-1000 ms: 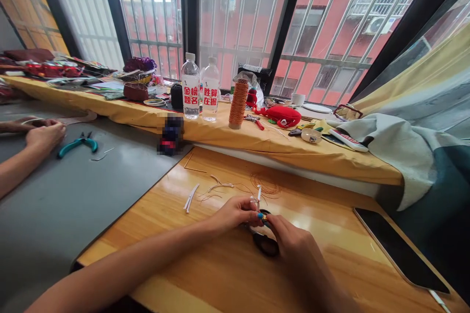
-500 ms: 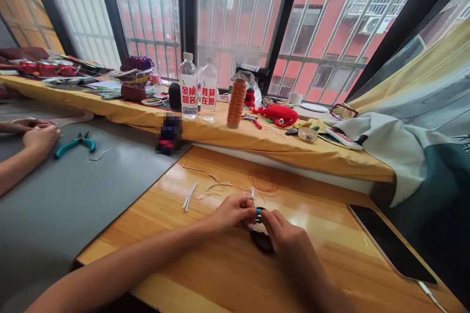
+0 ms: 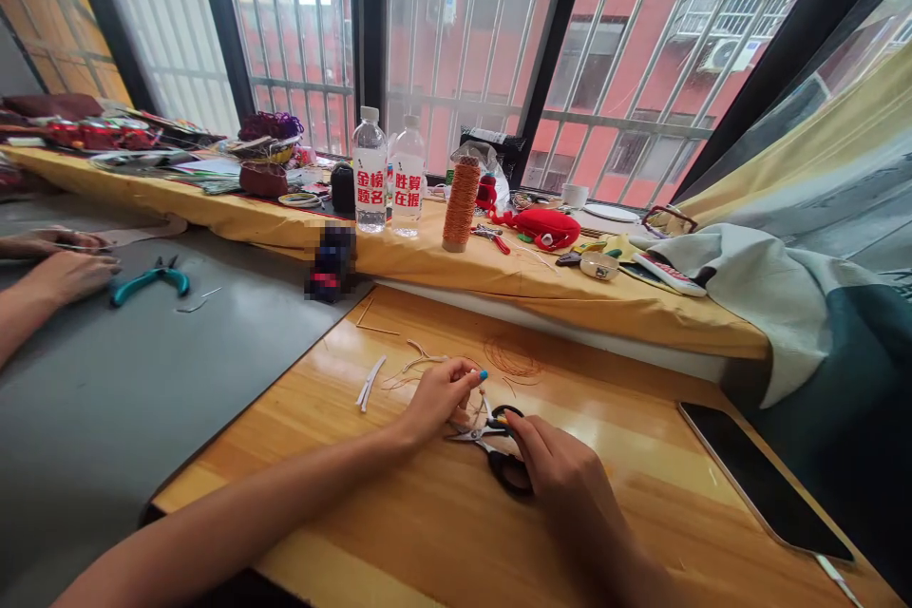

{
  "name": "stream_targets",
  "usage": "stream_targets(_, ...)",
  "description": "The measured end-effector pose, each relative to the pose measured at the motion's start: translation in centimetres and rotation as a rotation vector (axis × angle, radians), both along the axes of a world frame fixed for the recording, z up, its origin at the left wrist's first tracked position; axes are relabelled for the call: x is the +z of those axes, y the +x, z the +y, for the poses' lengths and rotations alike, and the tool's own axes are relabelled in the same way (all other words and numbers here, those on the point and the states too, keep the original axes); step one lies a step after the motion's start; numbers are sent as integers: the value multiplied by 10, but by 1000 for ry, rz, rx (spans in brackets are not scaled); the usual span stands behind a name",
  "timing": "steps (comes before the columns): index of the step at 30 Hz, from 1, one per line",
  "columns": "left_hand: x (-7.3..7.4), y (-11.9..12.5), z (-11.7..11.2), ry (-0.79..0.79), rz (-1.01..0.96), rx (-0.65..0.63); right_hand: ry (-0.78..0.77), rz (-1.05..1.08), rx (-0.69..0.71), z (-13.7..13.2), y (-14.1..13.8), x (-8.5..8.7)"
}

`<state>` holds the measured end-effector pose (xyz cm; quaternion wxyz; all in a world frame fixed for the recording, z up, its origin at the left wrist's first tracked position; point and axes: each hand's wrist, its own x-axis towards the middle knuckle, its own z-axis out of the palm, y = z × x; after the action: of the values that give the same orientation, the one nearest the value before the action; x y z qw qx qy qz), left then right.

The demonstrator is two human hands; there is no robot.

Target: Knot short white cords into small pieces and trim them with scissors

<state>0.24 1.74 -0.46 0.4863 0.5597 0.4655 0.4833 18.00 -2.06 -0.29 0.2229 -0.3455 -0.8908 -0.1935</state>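
pale piece: above bench, at left hand, fingers pinched on it | right hand: fingers narrow, grip too small to tell | black-handled scissors underneath, crowding the spot | beyond, coiled coppery wire | leftward, white strips | rightward, phone

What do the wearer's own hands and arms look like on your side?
Both forearms are bare, with no sleeve, glove or bracelet in sight. The left hand has a bright blue thumbnail, apparently polished; on the right hand the nails are hard to make out.
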Motion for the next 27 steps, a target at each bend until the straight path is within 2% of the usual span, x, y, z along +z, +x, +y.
stream_targets(4,0,-3,-1,109,33,23,-44,39,-1,-1,-3,-1)
stream_targets(8,3,-3,-3,165,101,-3,-49,-38,36,-3,-7,1)
stream_targets(12,5,-2,-4,119,146,-11,-16,-28,94,1,-8,1)
stream_targets(18,3,-2,-1,112,105,-43,173,-99,253,9,-6,6)
stream_targets(20,3,-2,0,111,94,-60,185,-110,267,10,-7,6)
stream_targets(23,3,-2,0,107,71,-67,122,-44,220,11,-11,3)
stream_targets(27,3,-2,1,75,23,-55,-55,29,92,10,-16,-2)
